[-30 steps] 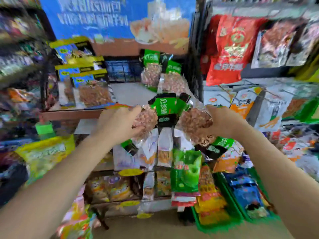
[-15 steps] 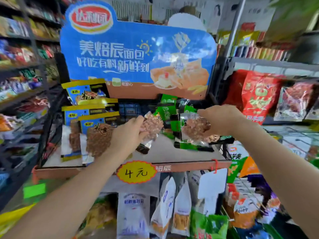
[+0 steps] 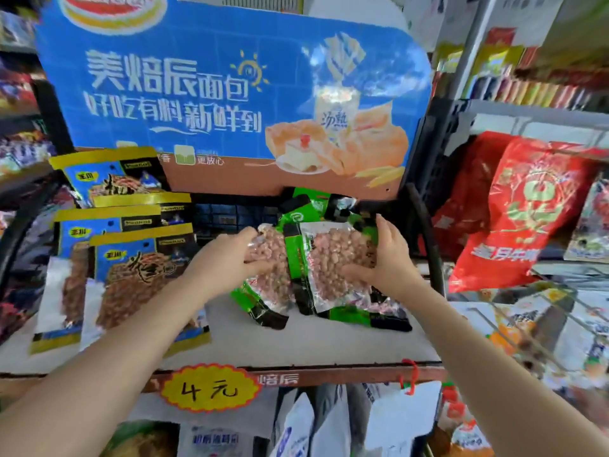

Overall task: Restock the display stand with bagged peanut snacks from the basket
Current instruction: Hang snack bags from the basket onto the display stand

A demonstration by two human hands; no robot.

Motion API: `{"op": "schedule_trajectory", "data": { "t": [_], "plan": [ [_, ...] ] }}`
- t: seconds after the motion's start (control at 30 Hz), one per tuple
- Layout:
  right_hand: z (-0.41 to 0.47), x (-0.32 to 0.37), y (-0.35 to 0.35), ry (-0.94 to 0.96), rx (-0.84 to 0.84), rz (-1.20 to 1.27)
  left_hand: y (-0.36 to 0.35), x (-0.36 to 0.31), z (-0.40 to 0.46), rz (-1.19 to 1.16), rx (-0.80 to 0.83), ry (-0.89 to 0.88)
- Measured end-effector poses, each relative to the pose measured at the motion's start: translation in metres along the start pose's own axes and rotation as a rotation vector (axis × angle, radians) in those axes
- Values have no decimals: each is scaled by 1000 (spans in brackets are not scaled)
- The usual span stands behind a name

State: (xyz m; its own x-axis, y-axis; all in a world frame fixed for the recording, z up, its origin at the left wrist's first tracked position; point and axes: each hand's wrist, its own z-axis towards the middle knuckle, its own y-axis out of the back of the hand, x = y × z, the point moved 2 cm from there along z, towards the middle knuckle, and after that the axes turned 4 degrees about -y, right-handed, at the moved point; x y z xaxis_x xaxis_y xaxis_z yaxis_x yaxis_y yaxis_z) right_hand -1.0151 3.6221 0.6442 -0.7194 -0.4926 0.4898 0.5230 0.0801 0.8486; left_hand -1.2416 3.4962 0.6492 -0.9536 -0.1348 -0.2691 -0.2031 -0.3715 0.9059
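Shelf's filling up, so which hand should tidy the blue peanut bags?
Probably the left hand: the blue peanut bags stand just to its left, while the right hand grips a green peanut bag farther away.

Both bare arms reach forward and up, hands side by side and apart.

The left hand curls its fingers and thumb around one clear peanut bag; the right hand grips a second peanut bag just beside the first, fingers over its right edge, thumb underneath.
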Motion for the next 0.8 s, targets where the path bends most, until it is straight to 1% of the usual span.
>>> {"op": "schedule_trajectory", "data": {
  "t": [0.03, 0.1, 0.17, 0.23, 0.3, 0.37, 0.47, 0.53, 0.57, 0.6, 0.63, 0.7, 0.73, 0.8],
  "plan": [
    [-6, -9, -6, -111, -28, 91, -1, 2, 1, -18, -5, 2],
    [-13, -19, -13, -262, -11, 158, -1, 6, 3, -39, -1, 1],
    [-11, -16, -13, -300, -13, 138, 0, 9, 4, -49, 22, -4],
    [-8, -5, -9, -241, -79, 85, -1, 13, 6, -54, 48, -19],
    [-8, 6, 1, -173, -125, 196, -2, 15, 5, -90, 64, -33],
    [-9, 15, 18, -82, -91, 320, -4, 18, 4, -190, 55, 2],
    [-5, 24, 48, 81, -68, 328, -14, 19, 1, -545, -32, 90],
    [4, 29, 63, 134, -40, 276, -26, 9, 0, -788, -64, 141],
    [9, 32, 66, 150, -13, 252, -34, 3, -1, -863, -41, 143],
    [14, 34, 67, 168, 13, 214, -41, -4, -2, -905, 26, 134],
    [18, 37, 65, 190, 40, 156, -48, -9, -4, -903, 132, 110],
    [27, 35, 56, 188, 100, -16, -59, -10, -5, -737, 377, 35],
    [31, 31, 50, 158, 123, -97, -59, -7, -4, -633, 440, 9],
    [38, 23, 35, 103, 128, -200, -50, 1, -2, -389, 463, -9]
  ]
}}
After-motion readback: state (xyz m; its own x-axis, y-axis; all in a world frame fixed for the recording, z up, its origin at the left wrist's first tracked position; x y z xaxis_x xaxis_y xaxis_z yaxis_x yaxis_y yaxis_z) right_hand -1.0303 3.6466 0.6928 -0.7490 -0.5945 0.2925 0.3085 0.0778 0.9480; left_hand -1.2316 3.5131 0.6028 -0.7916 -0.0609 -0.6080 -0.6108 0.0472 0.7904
